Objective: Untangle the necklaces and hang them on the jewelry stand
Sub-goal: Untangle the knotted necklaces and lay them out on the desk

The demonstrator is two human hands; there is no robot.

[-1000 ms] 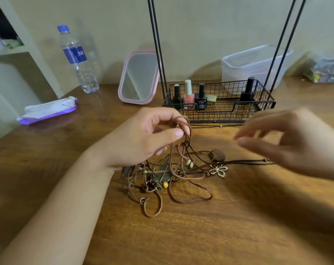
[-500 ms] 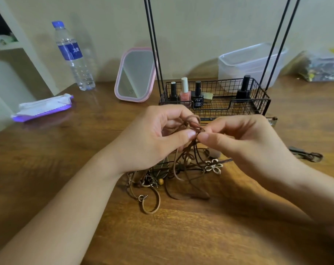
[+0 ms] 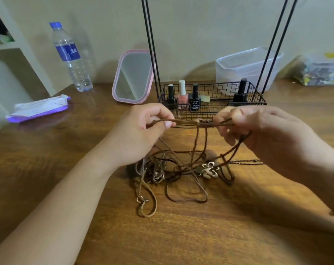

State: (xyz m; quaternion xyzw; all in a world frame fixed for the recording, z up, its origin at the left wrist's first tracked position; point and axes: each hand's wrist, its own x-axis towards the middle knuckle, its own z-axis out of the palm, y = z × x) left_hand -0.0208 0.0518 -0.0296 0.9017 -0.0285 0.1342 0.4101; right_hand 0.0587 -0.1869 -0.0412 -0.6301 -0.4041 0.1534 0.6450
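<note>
Dim warm light, soft shadows, wide-angle bending, slight blur.

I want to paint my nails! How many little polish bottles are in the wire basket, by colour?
Black bottles: 3
Pink bottle: 1
Total: 4, all standing in the basket.

Wooden table (image 3: pixel 47 169) bears necklaces (image 3: pixel 177 169), stand (image 3: pixel 258 101), bottle (image 3: pixel 72 60), mirror (image 3: pixel 132 77)

Bare table (image 3: pixel 200 236) lies open near the person; the jewelry stand (image 3: pixel 212 98) blocks the far side.
</note>
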